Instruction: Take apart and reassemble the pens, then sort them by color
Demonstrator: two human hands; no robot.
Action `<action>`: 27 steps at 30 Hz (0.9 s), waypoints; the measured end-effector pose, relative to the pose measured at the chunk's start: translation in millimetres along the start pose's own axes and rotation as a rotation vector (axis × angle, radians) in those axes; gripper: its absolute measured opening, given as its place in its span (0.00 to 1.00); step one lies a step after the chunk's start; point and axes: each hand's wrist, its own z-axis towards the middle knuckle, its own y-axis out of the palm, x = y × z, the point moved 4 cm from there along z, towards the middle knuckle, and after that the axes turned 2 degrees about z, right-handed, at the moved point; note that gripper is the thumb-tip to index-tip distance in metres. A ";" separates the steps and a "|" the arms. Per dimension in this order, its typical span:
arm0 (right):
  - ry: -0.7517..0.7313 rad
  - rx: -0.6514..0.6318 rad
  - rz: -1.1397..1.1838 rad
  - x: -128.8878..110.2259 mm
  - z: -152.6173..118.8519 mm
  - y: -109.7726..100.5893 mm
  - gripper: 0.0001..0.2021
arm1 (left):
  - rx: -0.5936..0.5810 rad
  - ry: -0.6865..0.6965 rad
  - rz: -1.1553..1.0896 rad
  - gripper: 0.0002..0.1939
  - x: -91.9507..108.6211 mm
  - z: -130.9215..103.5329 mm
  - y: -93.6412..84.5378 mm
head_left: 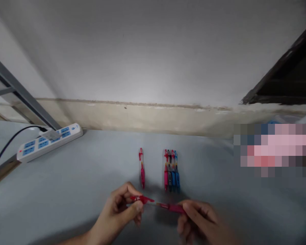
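Note:
A pink pen [165,206] is held sideways between both hands, above the near part of the table. My left hand [124,207] pinches its red clip end between thumb and fingers. My right hand [197,217] is closed on the pink grip end. Whether the pen's two halves are joined, I cannot tell. Just beyond my left hand, a single red and pink pen [142,173] lies lengthwise. To the right of that one, several pens lie side by side: a pink pen [166,175], a dark one [170,178] and blue ones [177,178].
A white power strip [73,132] with blue sockets and a plugged-in adapter lies at the left, its black cable [9,146] running off. A grey metal frame [28,95] rises behind it. The wall [148,61] borders the grey table [112,153]. The right side is pixelated.

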 end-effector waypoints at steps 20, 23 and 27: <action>-0.038 -0.014 -0.274 -11.6 -5.5 -3.5 0.28 | 0.043 -0.040 -0.154 0.16 -22.5 -2.4 -0.1; 0.010 0.008 -0.326 -8.5 -6.2 -5.7 0.29 | 0.024 -0.027 -0.148 0.15 -23.6 -1.6 -0.7; -0.125 0.015 -0.382 -8.0 -4.6 -7.9 0.23 | 0.041 -0.023 -0.138 0.14 -24.5 -0.9 -3.4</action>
